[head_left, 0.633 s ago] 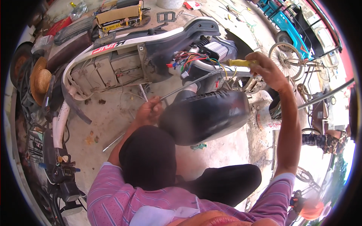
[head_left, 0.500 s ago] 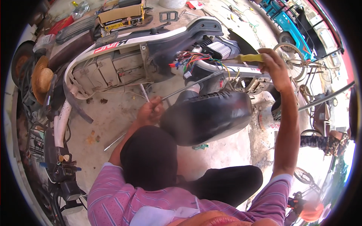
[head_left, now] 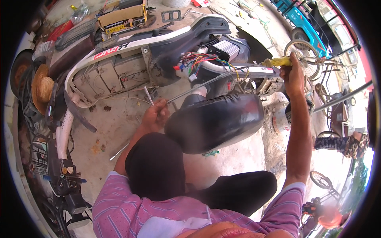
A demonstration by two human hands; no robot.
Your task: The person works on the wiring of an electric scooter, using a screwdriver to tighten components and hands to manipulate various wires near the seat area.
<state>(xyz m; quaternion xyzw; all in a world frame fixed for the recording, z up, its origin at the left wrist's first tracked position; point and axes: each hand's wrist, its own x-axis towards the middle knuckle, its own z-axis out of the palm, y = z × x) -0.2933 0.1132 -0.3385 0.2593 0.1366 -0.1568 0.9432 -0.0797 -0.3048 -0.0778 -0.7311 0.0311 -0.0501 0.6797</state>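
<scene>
My left hand (head_left: pixel 158 113) grips slim metal tools: a long rod (head_left: pixel 198 86) reaches up to the right toward the wiring, and a shorter pale shaft (head_left: pixel 147 95) sticks up from the fingers. My right hand (head_left: pixel 293 75) holds a screwdriver by its yellow handle (head_left: pixel 279 62), shaft pointing left toward a bundle of coloured wires (head_left: pixel 200 59) with plugs. The wires lie over an opened white-and-black scooter body (head_left: pixel 99 81), beside a finned metal box (head_left: pixel 225 50). Below them, between my hands, is a black padded seat (head_left: pixel 216 123).
A straw hat (head_left: pixel 43 87), handlebar assembly (head_left: pixel 69 184) and cardboard box (head_left: pixel 121 20) surround me at left and back. At right are a bucket (head_left: pixel 281 121), bicycle wheel (head_left: pixel 307 51), turquoise vehicle (head_left: pixel 297 20), diagonal pole (head_left: pixel 343 97) and another person's camouflage-clad leg (head_left: pixel 337 144).
My right hand has moved up and rightward with the screwdriver, pulling its tip back from the wire bundle. My left hand keeps its grip in nearly the same spot.
</scene>
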